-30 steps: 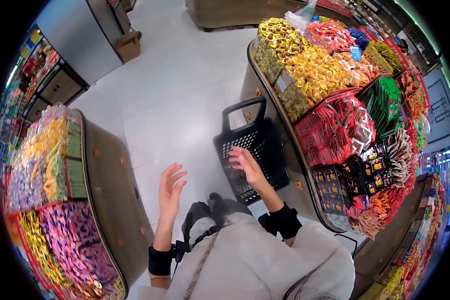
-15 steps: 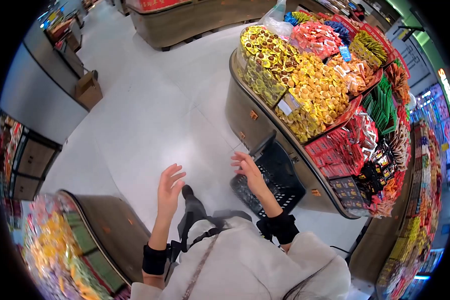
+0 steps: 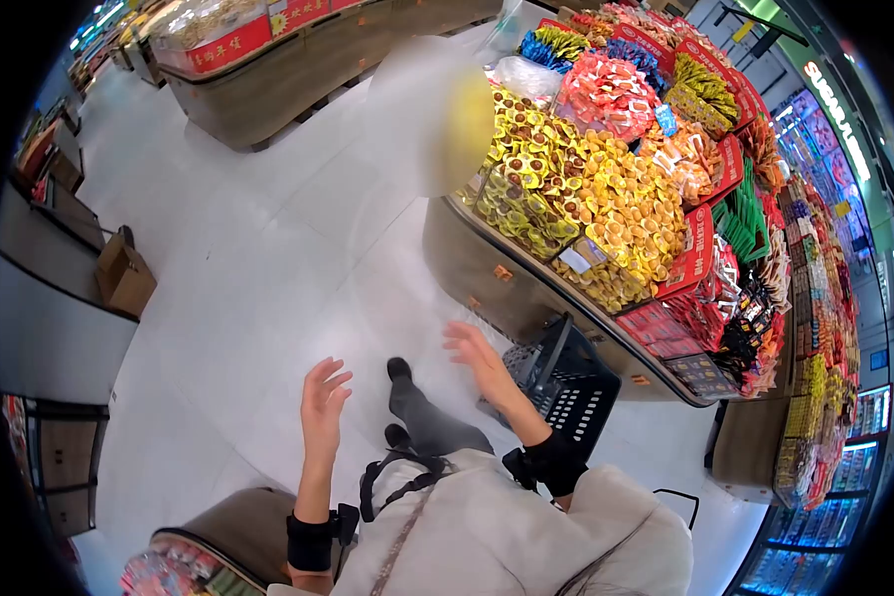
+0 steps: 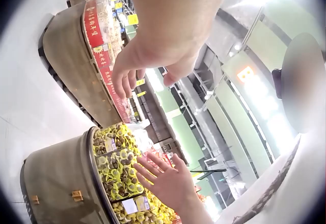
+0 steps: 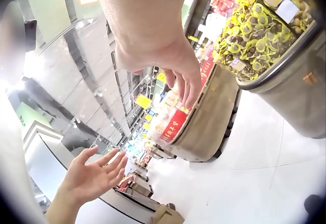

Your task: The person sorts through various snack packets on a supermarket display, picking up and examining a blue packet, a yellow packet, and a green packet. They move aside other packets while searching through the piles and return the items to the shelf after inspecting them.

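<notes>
Both hands are raised over the floor in front of the body, holding nothing. In the head view the left hand [image 3: 323, 402] has its fingers loosely bent upward. The right hand [image 3: 482, 363], fingers spread, is nearest to a dark shopping basket [image 3: 581, 397] standing on the floor beside the candy counter [image 3: 487, 268]; the forearm passes in front of part of it. The left wrist view shows the left hand [image 4: 147, 61] above and the right hand [image 4: 170, 183] with palm and spread fingers visible. In the right wrist view, the right hand [image 5: 163, 61] hangs with relaxed fingers.
Yellow-wrapped sweets [image 3: 631, 209] and other packets fill the counter on the right. Another display counter [image 3: 258, 89] with red signs stands ahead. A cardboard box [image 3: 126, 278] sits at the left, and a stand [image 3: 238, 531] is at lower left. Pale floor [image 3: 248, 288] lies between them.
The view has swung left, bringing the far counter further into sight. The basket has shifted rightward and down in the view, away from beneath the right hand. Both hands keep nearly the same pose.
</notes>
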Demonstrator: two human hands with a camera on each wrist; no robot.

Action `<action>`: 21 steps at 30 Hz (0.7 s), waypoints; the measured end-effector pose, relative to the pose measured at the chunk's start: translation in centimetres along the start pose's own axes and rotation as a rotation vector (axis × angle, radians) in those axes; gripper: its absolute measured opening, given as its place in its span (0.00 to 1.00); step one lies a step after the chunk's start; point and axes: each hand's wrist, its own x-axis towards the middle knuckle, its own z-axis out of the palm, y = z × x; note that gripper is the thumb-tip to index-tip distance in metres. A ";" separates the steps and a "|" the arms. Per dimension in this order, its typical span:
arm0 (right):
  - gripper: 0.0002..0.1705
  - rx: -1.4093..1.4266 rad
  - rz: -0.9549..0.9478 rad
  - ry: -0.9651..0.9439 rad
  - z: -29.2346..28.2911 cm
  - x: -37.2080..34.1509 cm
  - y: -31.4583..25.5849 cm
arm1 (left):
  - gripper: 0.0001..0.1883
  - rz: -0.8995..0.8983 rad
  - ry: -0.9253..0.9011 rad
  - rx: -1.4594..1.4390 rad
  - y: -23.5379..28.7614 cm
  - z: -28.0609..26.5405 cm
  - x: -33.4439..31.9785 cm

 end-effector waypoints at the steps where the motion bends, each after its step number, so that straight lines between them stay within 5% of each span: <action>1: 0.26 0.005 -0.002 0.018 0.0 1.4 0.0 | 0.23 0.015 -0.027 0.012 0.2 -0.2 1.9; 9: 0.24 0.017 -0.113 0.170 -2.2 16.1 -1.9 | 0.23 0.156 -0.232 0.147 2.3 0.8 19.2; 21: 0.23 -0.098 -0.150 0.334 -6.2 32.7 -6.5 | 0.23 0.091 -0.511 0.066 6.7 6.6 41.1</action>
